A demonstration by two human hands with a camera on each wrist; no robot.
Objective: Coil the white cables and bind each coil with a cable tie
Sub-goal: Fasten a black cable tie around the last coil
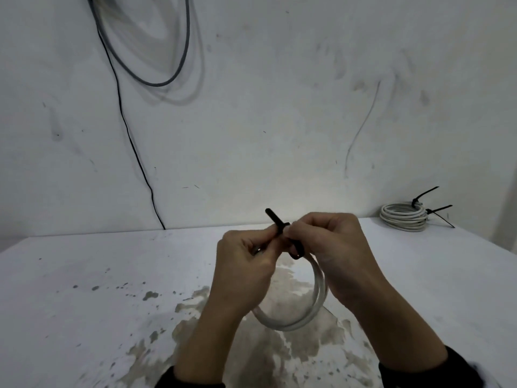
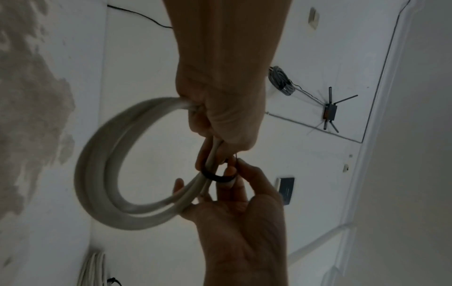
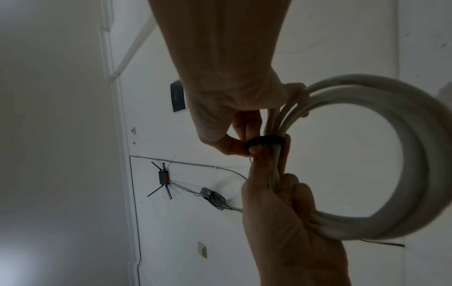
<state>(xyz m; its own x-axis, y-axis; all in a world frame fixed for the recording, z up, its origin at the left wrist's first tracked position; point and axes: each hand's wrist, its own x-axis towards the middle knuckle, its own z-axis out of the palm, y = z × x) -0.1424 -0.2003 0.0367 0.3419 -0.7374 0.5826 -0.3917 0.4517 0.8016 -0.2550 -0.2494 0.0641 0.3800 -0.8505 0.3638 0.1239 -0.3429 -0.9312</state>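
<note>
Dim flat light; wrist views dark, motion-blurred; wide-angle edge distortion

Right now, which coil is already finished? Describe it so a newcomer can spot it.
Follow the white table to its far right corner by the wall. The tied coil lies flat there, untouched. Black tie tails stick out of it, unlike the held coil between the hands.

White table (image 1: 84,275): surface worn, with grey-brown patches and specks toward 6 o'clock. White wall (image 1: 279,107) behind it is scuffed. A thin black wire (image 1: 131,141) runs down the wall from 11 o'clock to the table's back edge. A grey cable loop (image 1: 173,74) hangs at 11 o'clock. The wrist views show a small box with antennas (image 3: 163,177) mounted on a white surface, and a dark panel (image 3: 177,98) near it.
</note>
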